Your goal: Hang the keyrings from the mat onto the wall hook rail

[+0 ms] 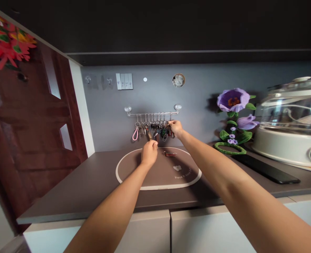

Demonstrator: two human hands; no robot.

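Several bunches of keys (pixel 155 127) hang from a clear hook rail (pixel 152 114) on the grey wall. My right hand (pixel 176 127) reaches the rail's right end, its fingers closed on a key ring there; the exact grip is partly hidden. Lower and to the left, my left hand (pixel 149 153) is closed, with the end of a brown keychain strap (pixel 149 133) at its fingertips. A pink loop keychain (pixel 135 134) hangs at the left end of the row. On the brown oval mat (pixel 134 175) below lies a small reddish-brown keychain (pixel 170 154).
To the right stand purple artificial flowers (pixel 233 100), a black phone (pixel 266 168) lying flat, and a white appliance with a clear cover (pixel 289 140). A dark cabinet (pixel 171 31) overhangs the counter (pixel 73 186). A brown door (pixel 39 133) is at left.
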